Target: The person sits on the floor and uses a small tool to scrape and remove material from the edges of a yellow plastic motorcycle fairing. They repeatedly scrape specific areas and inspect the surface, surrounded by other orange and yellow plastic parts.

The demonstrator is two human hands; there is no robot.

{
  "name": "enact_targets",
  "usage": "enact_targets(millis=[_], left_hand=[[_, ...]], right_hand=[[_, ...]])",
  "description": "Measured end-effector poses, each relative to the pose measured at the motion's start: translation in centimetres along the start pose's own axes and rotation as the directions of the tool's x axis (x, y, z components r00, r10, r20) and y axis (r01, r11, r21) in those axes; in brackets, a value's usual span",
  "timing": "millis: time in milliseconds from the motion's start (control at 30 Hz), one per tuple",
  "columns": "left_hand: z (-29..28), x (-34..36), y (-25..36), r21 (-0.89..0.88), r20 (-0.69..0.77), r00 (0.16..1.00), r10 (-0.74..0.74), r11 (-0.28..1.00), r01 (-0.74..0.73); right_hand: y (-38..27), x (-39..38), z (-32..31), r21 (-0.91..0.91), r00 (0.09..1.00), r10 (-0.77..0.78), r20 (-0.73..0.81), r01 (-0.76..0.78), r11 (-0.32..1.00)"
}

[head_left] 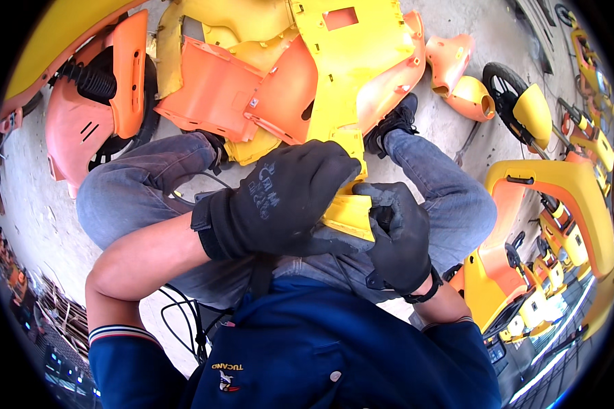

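Over my lap, both black-gloved hands are closed on a small yellow plastic piece point(348, 217) with a curved, trough-like lower part. My left hand point(280, 198) grips it from the left, and its back hides much of the piece. On the other side, my right hand point(397, 235) pinches the right edge between bent fingers and thumb. A dark spot shows between the right fingers; whether it is glove or a small object I cannot make out. Just beyond the hands, a narrow yellow strip point(350, 142) shows; whether it joins the held piece is unclear.
Large yellow panels point(361, 51) and orange panels point(208, 88) lie piled beyond my feet. An orange fender with a wheel point(82, 129) stands at left. Orange tube-like covers point(450, 58) lie at upper right. Yellow scooters point(559, 184) crowd the right side. Black cables point(198, 334) hang near my left elbow.
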State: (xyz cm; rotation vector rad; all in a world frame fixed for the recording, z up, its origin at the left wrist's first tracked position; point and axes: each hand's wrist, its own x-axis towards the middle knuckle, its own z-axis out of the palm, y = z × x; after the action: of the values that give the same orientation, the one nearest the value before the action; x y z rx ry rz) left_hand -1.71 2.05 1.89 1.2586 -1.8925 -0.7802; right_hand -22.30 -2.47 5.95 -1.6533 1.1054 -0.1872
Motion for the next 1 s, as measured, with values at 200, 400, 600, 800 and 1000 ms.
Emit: enact_targets(millis=[200,400,600,800,1000], left_hand=[[0.1,-0.1,-0.2,0.103,0.132,0.991,0.022,0.994,-0.036],[0.3,0.2,0.4,0.176,0.11,0.99,0.091,0.978,-0.11],[0.5,0.3,0.5,0.207,0.037,0.991,0.13,0.969,-0.135],[0.5,0.2,0.4,0.218,0.002,0.991,0.137,0.967,-0.134],[0.6,0.2,0.4,0.312,-0.052,0.983,0.175,0.938,-0.15]], right_hand=[[0.8,0.2,-0.4,-0.01,0.998,-0.066,0.007,0.066,0.998],[1.6,-0.1,-0.2,0.074,0.997,-0.077,0.012,0.076,0.994],[2.7,-0.1,-0.1,0.108,0.997,-0.059,0.049,0.054,0.993],[1.9,0.5,0.6,0.171,0.994,-0.108,-0.024,0.11,0.979],[2.1,0.3,0.5,0.114,0.976,-0.218,0.018,0.214,0.97]])
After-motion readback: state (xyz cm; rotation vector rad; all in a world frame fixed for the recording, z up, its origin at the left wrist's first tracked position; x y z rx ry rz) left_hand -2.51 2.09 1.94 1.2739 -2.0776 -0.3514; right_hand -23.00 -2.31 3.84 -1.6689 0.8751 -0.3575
